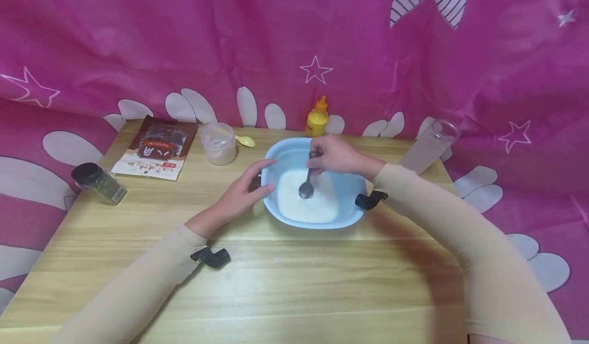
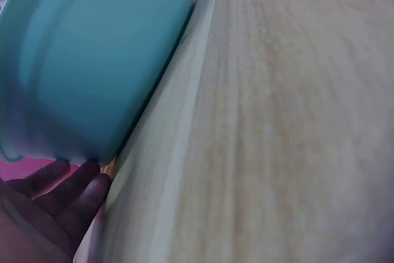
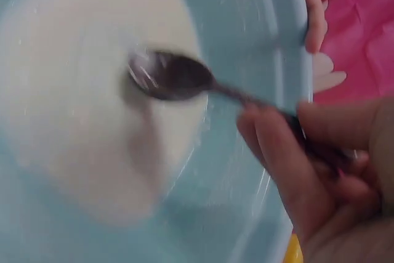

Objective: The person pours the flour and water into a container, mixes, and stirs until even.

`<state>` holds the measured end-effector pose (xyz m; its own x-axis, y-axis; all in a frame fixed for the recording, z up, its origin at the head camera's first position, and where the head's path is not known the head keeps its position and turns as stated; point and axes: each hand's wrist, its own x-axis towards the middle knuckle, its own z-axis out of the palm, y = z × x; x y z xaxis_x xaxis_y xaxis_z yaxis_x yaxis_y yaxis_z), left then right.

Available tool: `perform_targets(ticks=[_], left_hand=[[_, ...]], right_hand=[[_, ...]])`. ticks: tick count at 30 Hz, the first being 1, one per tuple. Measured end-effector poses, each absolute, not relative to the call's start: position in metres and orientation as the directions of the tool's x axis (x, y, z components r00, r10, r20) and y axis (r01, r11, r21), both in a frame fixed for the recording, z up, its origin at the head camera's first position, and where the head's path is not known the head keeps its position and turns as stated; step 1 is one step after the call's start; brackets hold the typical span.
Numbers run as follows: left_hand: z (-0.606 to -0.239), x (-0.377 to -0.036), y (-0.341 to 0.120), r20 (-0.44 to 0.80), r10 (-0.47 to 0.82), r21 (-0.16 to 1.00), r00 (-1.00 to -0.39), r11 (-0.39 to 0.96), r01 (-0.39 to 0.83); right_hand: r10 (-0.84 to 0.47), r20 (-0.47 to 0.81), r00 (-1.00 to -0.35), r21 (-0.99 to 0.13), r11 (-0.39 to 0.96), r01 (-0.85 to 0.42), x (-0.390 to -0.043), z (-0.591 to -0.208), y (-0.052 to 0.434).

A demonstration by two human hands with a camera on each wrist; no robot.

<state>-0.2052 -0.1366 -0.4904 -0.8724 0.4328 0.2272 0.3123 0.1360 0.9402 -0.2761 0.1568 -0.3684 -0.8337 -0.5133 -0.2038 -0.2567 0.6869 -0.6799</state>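
1. The right hand (image 1: 338, 156) pinches the handle of a metal spoon (image 1: 307, 185), fingers curled round it above the far rim of a light blue plastic basin (image 1: 349, 220).
2. The spoon's bowl is down in the white powder (image 1: 306, 203) that covers the basin's floor (the right wrist view shows the dark bowl pressed into the pale heap, blurred).
3. The left hand (image 1: 239, 196) rests against the basin's left wall with fingers straight and apart, the thumb reaching over the rim; it grips nothing.
4. In the left wrist view the fingers (image 2: 58, 192) lie beside the basin's outer wall, on the wooden table (image 2: 289, 121).
5. The basin stands toward the back of the table, roughly centred.
6. Behind it stands a small yellow squeeze bottle (image 1: 317, 117) with an orange cap.
7. To the left, near the back edge: a clear plastic tub (image 1: 218, 143) with a pale yellow spoon (image 1: 245, 140) just beside it, then a brown printed packet (image 1: 156, 147) lying flat.
8. A dark-lidded spice jar (image 1: 98, 183) lies tilted near the left edge.
9. A clear glass (image 1: 430, 146) sits at the right back corner.
10. Pink star-patterned cloth (image 1: 276, 42) hangs behind.
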Motion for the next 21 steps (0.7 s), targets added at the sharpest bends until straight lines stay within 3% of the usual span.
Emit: perform_targets(ticks=[3, 5, 10, 13, 21], left_hand=[[-0.493, -0.205, -0.138, 0.233, 0.435, 0.943, -0.870, 0.115, 0.311], [-0.494, -0.205, -0.138, 0.237, 0.435, 0.945, -0.869, 0.103, 0.310], [-0.492, -0.205, -0.139, 0.244, 0.439, 0.943, -0.865, 0.101, 0.317], [-0.492, -0.204, -0.140, 0.238, 0.434, 0.940, -0.869, 0.123, 0.318], [-0.492, -0.206, -0.138, 0.241, 0.440, 0.940, -0.865, 0.117, 0.322]], right_hand=[[-0.422, -0.165, -0.892, -0.625, 0.744, -0.236, -0.279, -0.367, 0.161], [-0.403, -0.186, -0.896, -0.617, 0.758, -0.213, -0.278, -0.364, 0.164], [-0.516, -0.313, -0.797, -0.711, 0.684, -0.163, -0.273, -0.365, 0.160], [-0.562, -0.302, -0.770, -0.731, 0.655, -0.192, -0.275, -0.369, 0.151], [-0.376, -0.216, -0.901, -0.685, 0.716, -0.135, -0.287, -0.367, 0.156]])
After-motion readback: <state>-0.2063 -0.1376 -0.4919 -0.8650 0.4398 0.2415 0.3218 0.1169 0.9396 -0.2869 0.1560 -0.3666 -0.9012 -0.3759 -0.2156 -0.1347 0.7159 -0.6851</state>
